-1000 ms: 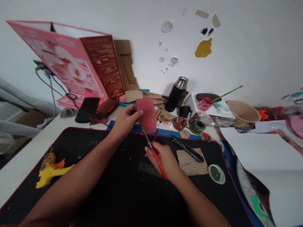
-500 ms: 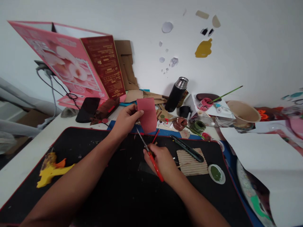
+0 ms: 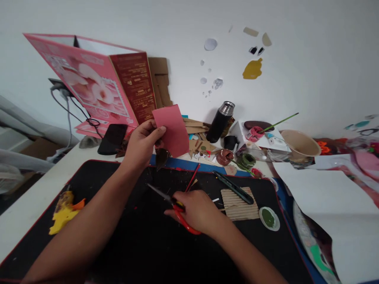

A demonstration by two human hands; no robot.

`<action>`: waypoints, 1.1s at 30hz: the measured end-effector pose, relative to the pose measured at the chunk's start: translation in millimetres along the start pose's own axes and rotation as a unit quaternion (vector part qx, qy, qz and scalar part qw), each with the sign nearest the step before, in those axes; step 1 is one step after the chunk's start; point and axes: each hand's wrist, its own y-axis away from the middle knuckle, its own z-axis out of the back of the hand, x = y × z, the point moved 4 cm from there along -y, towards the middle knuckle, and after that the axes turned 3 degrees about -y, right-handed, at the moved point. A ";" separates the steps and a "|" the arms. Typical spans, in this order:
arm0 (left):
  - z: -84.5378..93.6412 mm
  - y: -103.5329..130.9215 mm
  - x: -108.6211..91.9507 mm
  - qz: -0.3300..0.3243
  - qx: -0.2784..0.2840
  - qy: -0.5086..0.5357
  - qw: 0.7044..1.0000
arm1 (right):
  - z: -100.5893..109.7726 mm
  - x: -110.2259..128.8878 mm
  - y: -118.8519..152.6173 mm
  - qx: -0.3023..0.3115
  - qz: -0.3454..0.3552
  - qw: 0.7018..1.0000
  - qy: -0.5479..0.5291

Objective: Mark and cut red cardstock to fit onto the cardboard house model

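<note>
My left hand (image 3: 145, 140) pinches a piece of pink paper (image 3: 172, 132) by its left edge, thumb in front, and holds it up above the back of the black mat (image 3: 142, 244). Lower and to the right, my right hand (image 3: 194, 209) grips red-handled scissors (image 3: 185, 221), whose blades point up and left, apart from the paper. Just behind the right hand lies a thin red stick (image 3: 193, 176). A dark green utility knife (image 3: 233, 187) rests on a square of corrugated cardboard (image 3: 239, 205) to its right.
A yellow glue gun (image 3: 63, 215) lies at the mat's left. Behind stand a pink box (image 3: 97, 86), a black phone (image 3: 112, 139), a black thermos (image 3: 219, 124) and open paint jars (image 3: 246, 161). A dish of green paint (image 3: 269, 218) and white paper (image 3: 349, 209) are at right.
My left hand has moved left and up with the pink paper, which now tilts. The scissors have dropped away to the left and turned, their blades lower.
</note>
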 end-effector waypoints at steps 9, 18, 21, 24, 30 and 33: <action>31.2 18.5 0.7 0.051 0.068 -0.097 0.992 | 12.8 25.2 7.4 0.102 0.044 0.990 0.089; 40.7 38.0 2.5 0.120 0.210 -0.112 0.964 | 38.9 -11.2 -13.7 -0.065 -0.051 0.929 -0.362; 40.1 41.8 2.9 0.109 0.258 -0.145 0.949 | 35.7 -22.6 -25.4 -0.093 -0.072 0.874 -0.471; 39.7 45.0 6.4 0.098 0.278 -0.170 0.941 | 36.6 -22.5 -35.7 -0.112 -0.063 0.855 -0.503; 49.2 41.6 9.9 0.072 0.271 -0.185 0.942 | 39.9 -20.4 -52.6 -0.140 -0.071 0.834 -0.530; 67.2 28.3 7.3 0.023 0.202 -0.241 0.949 | 43.9 -26.5 -57.3 -0.181 -0.079 0.822 -0.535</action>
